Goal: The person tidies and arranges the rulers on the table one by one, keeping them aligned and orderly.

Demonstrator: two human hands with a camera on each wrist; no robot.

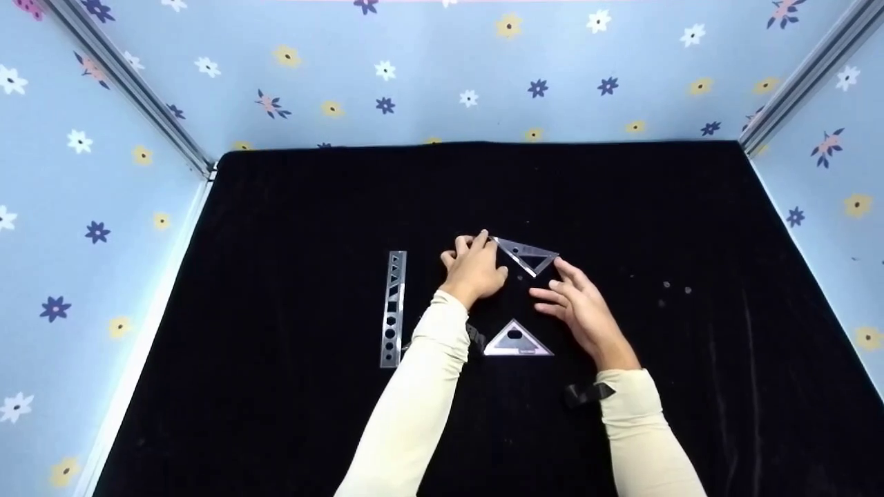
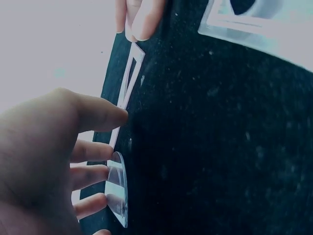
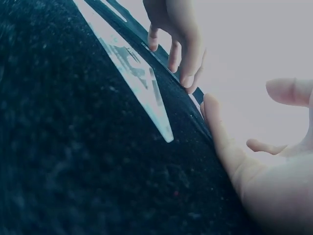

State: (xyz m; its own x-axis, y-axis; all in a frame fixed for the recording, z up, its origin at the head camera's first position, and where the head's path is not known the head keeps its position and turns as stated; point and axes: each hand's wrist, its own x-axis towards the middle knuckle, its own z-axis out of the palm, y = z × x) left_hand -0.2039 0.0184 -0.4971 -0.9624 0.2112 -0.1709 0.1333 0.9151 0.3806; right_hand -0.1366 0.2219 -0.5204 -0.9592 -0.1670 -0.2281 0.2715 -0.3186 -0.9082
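Note:
A clear set square [image 1: 528,248] lies flat on the black cloth between the two hands. My left hand [image 1: 475,270] is at its left corner, palm down, fingers spread and slightly bent. In the left wrist view, those fingertips touch a clear half-round piece [image 2: 116,191], likely a protractor, which the hand hides in the head view. My right hand [image 1: 585,310] reaches its extended index finger to the set square's right corner; its other fingers and thumb are spread. Closer to me, between the forearms, lies a second set square [image 1: 501,348] with an oval hole.
A clear stencil ruler [image 1: 387,310] with shaped cutouts lies left of my left forearm. Black cloth [image 1: 290,290] covers the table. Flower-patterned walls [image 1: 428,76] stand at the back and sides. A black strap [image 1: 587,395] is at the right wrist.

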